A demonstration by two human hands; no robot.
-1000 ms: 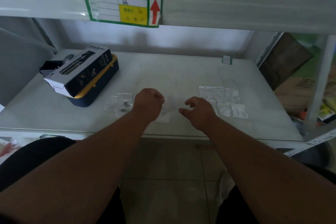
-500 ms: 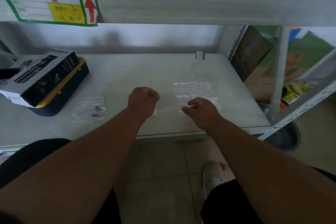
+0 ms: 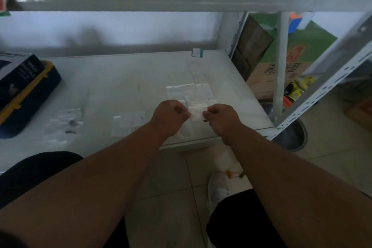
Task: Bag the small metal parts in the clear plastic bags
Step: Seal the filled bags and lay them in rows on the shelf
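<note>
Pinching one clear bag (image 3: pixel 196 113) between left hand (image 3: pixel 171 115) and right hand (image 3: pixel 220 116), I am judging a gentle, even pull best for parting its mouth above the shelf (image 3: pixel 120 78)

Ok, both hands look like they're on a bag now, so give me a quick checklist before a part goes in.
1. Clear bag held between left hand and right hand: ok, both pinch its edges above the table's front right part.
2. Bag mouth open: cannot tell, the frame is blurred.
3. A metal part in either hand: cannot tell; something small and dark shows by the right fingers.
4. Loose small metal parts available: ok, dark pieces lie on plastic to the left.
5. Spare bags at hand: ok, flat just beyond the hands.
</note>
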